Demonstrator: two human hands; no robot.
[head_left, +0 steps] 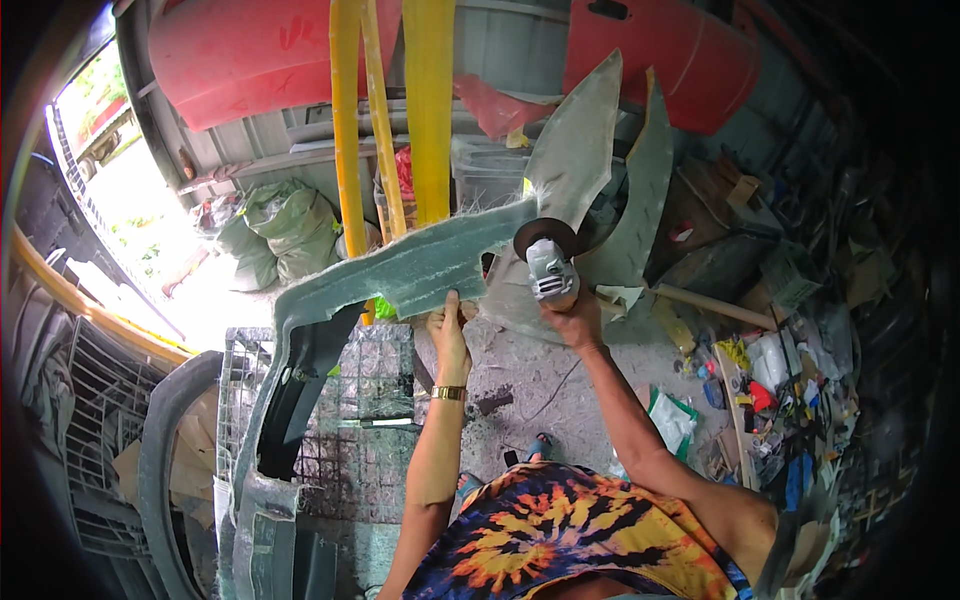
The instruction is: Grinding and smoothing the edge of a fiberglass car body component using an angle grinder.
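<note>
A large grey-green fibreglass panel [400, 270] with frayed, fibrous edges stretches across in front of me and bends down at the left. My left hand [450, 328] pinches its lower edge, the thumb lying on the face. In my right hand [577, 322] is an angle grinder [548, 272] with a grey, dusty head. Its dark round disc [543, 234] stands close to the panel's right end. Whether the disc touches the panel or spins, I cannot tell. The fingers around the grinder's body are partly hidden.
Pale curved sheets [580, 140] stand behind the grinder, beside yellow strips [428, 110]. Red panels [270, 60] hang at the back. Stuffed sacks [290, 230] sit at the far left. A wire grid [375, 380] lies below the panel; loose clutter [780, 400] fills the right.
</note>
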